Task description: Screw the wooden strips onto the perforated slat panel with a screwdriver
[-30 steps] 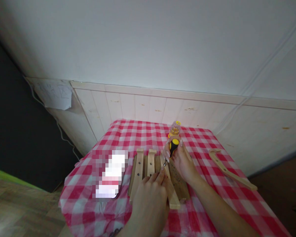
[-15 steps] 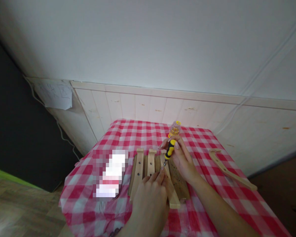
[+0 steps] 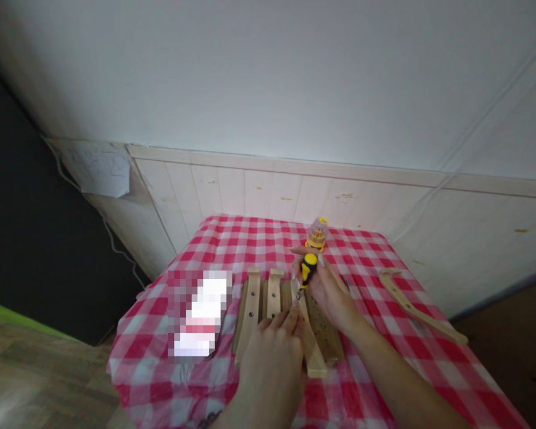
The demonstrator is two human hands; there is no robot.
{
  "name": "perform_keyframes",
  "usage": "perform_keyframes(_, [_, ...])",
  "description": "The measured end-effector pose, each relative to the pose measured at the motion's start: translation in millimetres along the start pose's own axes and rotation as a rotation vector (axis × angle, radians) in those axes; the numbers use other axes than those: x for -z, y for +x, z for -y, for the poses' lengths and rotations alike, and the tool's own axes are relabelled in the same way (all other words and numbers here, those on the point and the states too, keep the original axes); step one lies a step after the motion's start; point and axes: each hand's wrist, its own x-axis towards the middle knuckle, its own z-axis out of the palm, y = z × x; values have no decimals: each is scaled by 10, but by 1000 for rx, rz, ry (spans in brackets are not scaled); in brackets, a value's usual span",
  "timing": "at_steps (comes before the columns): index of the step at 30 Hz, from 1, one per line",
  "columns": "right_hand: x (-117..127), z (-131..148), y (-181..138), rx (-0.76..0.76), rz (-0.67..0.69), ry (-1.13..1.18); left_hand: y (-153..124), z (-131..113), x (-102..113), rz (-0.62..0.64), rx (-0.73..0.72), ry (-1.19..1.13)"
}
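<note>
My right hand (image 3: 335, 298) grips a yellow-and-black screwdriver (image 3: 309, 268), its fingers wrapped round the handle. The tilted shaft points down to a pale wooden hook (image 3: 313, 351), the third on a darker wooden board (image 3: 328, 330). My left hand (image 3: 274, 351) lies across the board, with fingertips pressed on this hook beside the screwdriver's tip; its thumb is hidden. Whether a screw sits under the tip is too small to tell. Two similar hooks, the left one (image 3: 251, 304) and the middle one (image 3: 274, 295), lie on the board with dark screw heads showing.
A loose curved wooden hook (image 3: 411, 310) lies at the right of the red-and-white checked tablecloth (image 3: 357, 393). Behind my right hand stands a clear bit holder (image 3: 317, 232) with a yellow cap. A blurred-out phone-like object (image 3: 203, 316) lies left of the board. The wall borders the table's far side.
My right hand's fingers have shifted round the screwdriver handle, which is turned and slightly more upright. The left hand stays in place on the hook.
</note>
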Motion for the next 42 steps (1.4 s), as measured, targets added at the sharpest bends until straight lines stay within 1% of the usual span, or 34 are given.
perform_keyframes(5, [1, 17, -7, 52, -41, 9, 13, 11, 1, 6, -7, 3])
perform_keyframes(14, [-13, 25, 23, 85, -71, -18, 19, 7, -1, -13, -4, 1])
perform_keyframes(22, [-14, 43, 3, 120, -16, -31, 22, 11, 3, -1, 1, 6])
perform_keyframes(30, [-3, 1, 35, 62, -61, -21, 16, 6, 7, 27, 3, 8])
perform_keyframes(37, [-14, 20, 10, -25, -4, 176, 12, 10, 8, 23, 4, -14])
perform_keyframes(42, [24, -6, 17, -10, 19, 85, 27, 12, -11, 13, 7, -15])
